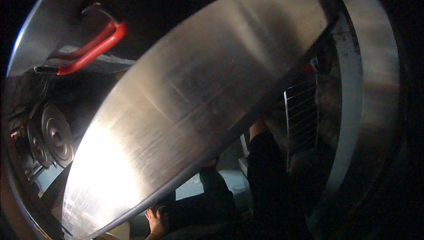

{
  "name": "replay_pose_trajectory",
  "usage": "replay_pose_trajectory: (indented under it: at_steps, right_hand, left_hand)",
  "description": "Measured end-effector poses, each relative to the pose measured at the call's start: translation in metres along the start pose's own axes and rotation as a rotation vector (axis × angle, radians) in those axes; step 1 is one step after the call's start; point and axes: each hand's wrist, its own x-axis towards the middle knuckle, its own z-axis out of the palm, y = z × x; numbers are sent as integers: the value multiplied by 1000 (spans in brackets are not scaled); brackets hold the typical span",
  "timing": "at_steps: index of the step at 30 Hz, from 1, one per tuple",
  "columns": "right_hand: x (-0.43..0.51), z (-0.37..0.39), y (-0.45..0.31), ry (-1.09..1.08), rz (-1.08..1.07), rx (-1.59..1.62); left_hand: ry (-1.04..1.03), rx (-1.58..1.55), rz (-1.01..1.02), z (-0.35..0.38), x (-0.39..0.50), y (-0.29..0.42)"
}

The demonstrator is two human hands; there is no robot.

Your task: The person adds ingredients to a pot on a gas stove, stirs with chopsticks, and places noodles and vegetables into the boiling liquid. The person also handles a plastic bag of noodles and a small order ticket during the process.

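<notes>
My left hand (157, 221) rests with its fingers slightly spread on a dark-clothed leg (198, 210) at the lower edge of the view. It appears to hold nothing. Above it, a broad stainless steel panel (198, 74) slants across the picture, with strong glare at its lower left end. A dark-clothed limb (265, 150) runs up behind the panel's lower edge. Bare skin (258, 128) shows at its end; whether this is my right arm is too dark to settle. My right hand is out of view.
A red-covered metal handle (96, 53) juts out at the upper left. Below it stand round, ringed metal discs (57, 135). A wire rack (301, 114) hangs or stands right of the panel. Farther right, a curved metal edge (377, 58) bounds the space. Pale floor (192, 187) shows below.
</notes>
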Motion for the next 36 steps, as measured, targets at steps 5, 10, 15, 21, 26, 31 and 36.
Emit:
replay_pose_trajectory:
  at_steps: [5,10,15,21,26,31,36]
  right_hand:
    - [18,-10,-24,-155,721,441]
    - [28,-13,-33,-161,620,243]
    - [23,-9,-47,-150,607,193]
    - [23,-9,-53,-148,601,168]
    - [25,-3,-65,-151,604,153]
    - [25,4,-88,-150,598,141]
    - [20,7,-90,-151,602,144]
  left_hand:
    - [-66,-11,-26,-3,-4,0]
    - [124,-7,40,-10,5,12]
    - [34,-30,4,-22,10,16]
    - [79,-9,-14,-21,6,15]
    - [75,-56,-28,-35,11,23]
    - [48,-237,-158,-54,14,32]
    - [100,13,-34,-43,12,22]
